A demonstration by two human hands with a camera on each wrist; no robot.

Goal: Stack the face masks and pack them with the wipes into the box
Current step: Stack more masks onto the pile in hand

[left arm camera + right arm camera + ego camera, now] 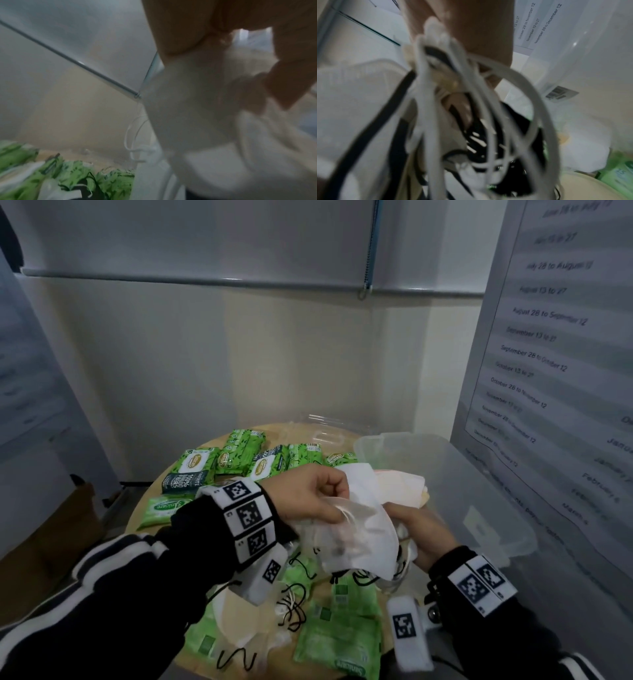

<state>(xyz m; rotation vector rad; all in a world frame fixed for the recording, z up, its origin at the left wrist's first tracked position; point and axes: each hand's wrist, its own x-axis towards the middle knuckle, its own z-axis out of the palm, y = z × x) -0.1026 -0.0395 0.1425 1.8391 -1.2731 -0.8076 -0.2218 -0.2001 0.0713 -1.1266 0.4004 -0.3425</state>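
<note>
- Stacking is in hand: the left hand [313, 498] pinches a white fabric face mask [359, 529] against the bundle of white and cream masks [404, 486] gripped by the right hand [423, 534], above the round wooden surface [342, 434].
- Next, likely squaring edges, taming the dangling ear loops [488, 108], then lowering them into the clear plastic box [479, 491]; green wipe packs [260, 457] lie unpacked.

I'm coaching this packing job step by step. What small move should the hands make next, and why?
Probably square up the white face masks and lower them into the clear plastic box. Both the left hand and right hand already grip the bundle just beside the box's open rim, and more masks are already inside.
</note>
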